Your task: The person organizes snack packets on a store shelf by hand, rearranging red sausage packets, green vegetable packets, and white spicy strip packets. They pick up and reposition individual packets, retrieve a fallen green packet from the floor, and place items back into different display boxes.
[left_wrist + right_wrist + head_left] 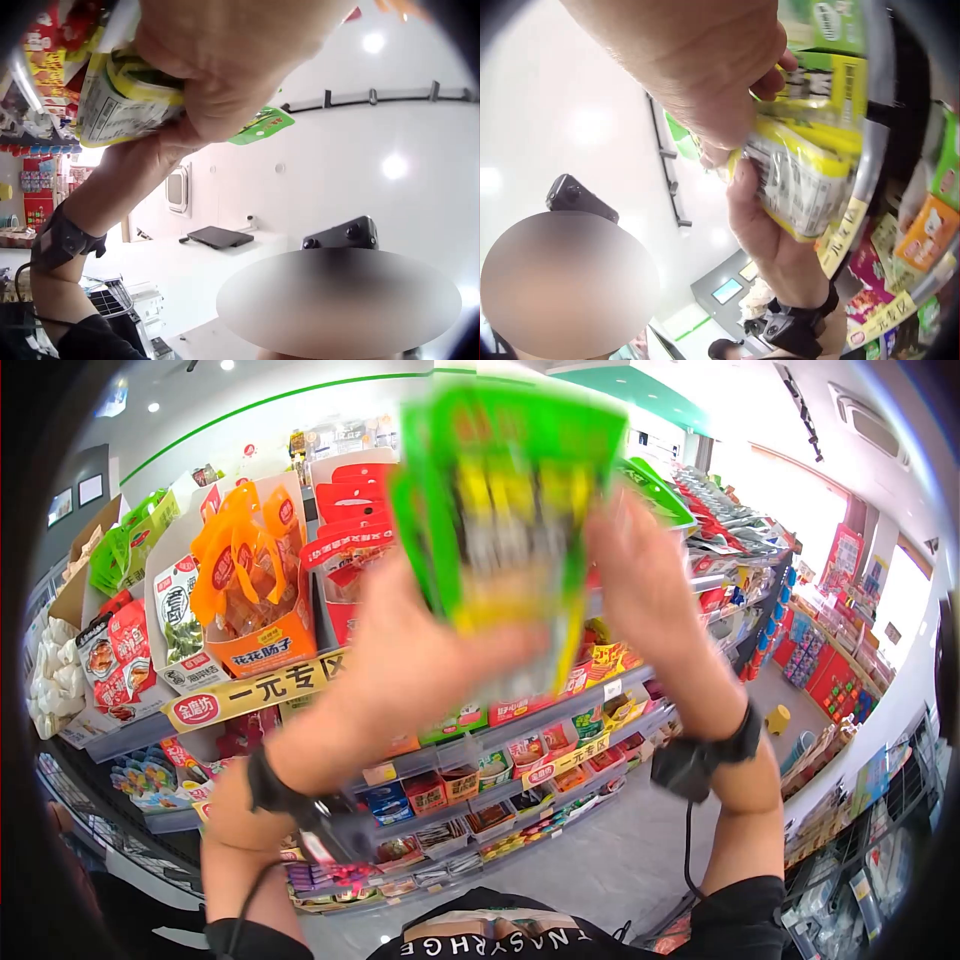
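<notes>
Several green and yellow snack packets (520, 510), blurred, are held up together in front of the shelf in the head view. The left hand (400, 635) grips their lower left side, its thumb lying across the front. Against their right edge is the right hand (645, 575), its fingers partly hidden behind them. In the right wrist view the left thumb presses the clear back of a yellow-edged packet (795, 180), and the right hand (697, 67) has curled fingers at its top. The left wrist view shows both hands meeting at the packet (124, 112).
An orange box (265, 650) of snacks and red packets (355, 510) stand on the top shelf at the left. Lower shelf tiers (480, 770) hold many small boxes. Silver and red packets (715, 520) lie at the right, beside an aisle floor (620, 840).
</notes>
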A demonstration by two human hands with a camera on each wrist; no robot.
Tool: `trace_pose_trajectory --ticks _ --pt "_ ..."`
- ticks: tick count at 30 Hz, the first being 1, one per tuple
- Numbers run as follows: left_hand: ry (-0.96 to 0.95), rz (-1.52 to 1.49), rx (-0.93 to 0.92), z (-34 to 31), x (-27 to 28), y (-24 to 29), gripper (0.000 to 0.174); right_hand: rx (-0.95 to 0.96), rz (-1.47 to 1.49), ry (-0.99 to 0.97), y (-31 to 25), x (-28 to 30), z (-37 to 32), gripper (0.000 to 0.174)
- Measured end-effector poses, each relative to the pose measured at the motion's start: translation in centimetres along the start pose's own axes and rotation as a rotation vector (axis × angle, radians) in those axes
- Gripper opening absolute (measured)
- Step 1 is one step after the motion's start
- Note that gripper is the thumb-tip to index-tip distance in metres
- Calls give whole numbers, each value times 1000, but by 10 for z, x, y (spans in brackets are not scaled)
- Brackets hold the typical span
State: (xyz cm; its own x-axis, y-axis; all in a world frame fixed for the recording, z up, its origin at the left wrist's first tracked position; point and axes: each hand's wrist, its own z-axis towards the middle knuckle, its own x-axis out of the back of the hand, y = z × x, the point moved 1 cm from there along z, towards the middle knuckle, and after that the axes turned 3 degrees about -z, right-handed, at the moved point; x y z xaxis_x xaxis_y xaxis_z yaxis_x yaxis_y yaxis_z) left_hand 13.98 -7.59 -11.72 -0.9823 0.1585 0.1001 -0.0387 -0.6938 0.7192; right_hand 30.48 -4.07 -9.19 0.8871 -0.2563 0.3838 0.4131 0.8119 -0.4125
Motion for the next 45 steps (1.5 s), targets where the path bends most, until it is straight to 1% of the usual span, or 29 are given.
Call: trace_pose_trajectory --ticks 1,2,3,4,5,6,7,9,10,12,14,15,18,19,22,23,24,26,29,30,32,33,34,36,37,38,40,41,45 --pt "108 122 -62 15 6 15 36 18 -38 51 -5 5 27 39" --pt "113 231 -114 34 20 23 30 87 11 151 -4 -1 50 37" --pt "163 380 -73 49 28 37 36 156 61 251 -2 -10 72 36" --pt "214 326 -55 67 36 46 35 204 -124 158 7 -20 99 34" --pt "203 224 -27 81 40 55 33 251 -308 64 13 -30 118 33" --pt "249 249 -118 94 39 58 28 193 -591 -89 6 -39 127 34" --pt "295 278 -208 107 39 61 23 130 -916 -337 7 -50 139 31" --pt "274 321 -37 135 51 64 27 2 -982 -584 29 -65 158 33" --pt "263 348 -68 141 55 61 28 -57 -1022 -704 35 -71 166 33" --pt "240 402 -131 152 61 43 31 -116 -803 -616 35 -65 178 36" --pt "189 312 -54 165 68 30 32 -210 -608 -532 36 -55 188 38" --pt "154 266 -15 173 69 23 33 -175 -427 -490 40 -45 186 50" --pt "187 266 93 196 79 2 34 -292 233 -220 45 -17 182 58" --pt "172 265 137 197 76 -2 38 -250 377 -161 42 -12 177 55" --pt "11 198 99 199 66 -15 40 -281 352 -268 52 -16 185 47" --pt "-59 166 107 202 65 -19 40 -315 387 -290 50 -21 179 38" --pt "-110 140 98 206 65 -24 40 -368 371 -275 64 -30 189 32" --pt "-207 89 82 212 72 -33 40 -394 485 -174 66 -39 179 31" --pt "-276 256 165 212 83 -29 40 -398 655 -130 70 -53 174 34" --pt "-286 316 188 211 86 -28 41 -400 643 -194 74 -54 177 34" --pt "-317 575 131 206 88 -21 49 -405 624 -330 74 -57 182 34" --pt "-334 666 101 204 88 -18 52 -399 567 -330 76 -54 181 31" --pt "-350 756 70 206 90 -19 54 -350 500 -344 74 -51 181 31" --pt "-406 724 -101 208 97 -29 59 -250 367 -373 70 -48 178 32" --pt "-409 695 -160 207 99 -30 60 -114 329 -374 73 -49 181 35" --pt "-412 668 -219 205 100 -32 61 -53 339 -371 77 -50 182 36" --pt "-391 698 -214 206 101 -33 61 73 358 -361 75 -52 182 38" --pt "-385 738 -190 207 100 -32 61 18 477 -378 72 -55 179 41" --pt "-403 797 -151 204 98 -35 62 60 338 -331 66 -57 174 45"
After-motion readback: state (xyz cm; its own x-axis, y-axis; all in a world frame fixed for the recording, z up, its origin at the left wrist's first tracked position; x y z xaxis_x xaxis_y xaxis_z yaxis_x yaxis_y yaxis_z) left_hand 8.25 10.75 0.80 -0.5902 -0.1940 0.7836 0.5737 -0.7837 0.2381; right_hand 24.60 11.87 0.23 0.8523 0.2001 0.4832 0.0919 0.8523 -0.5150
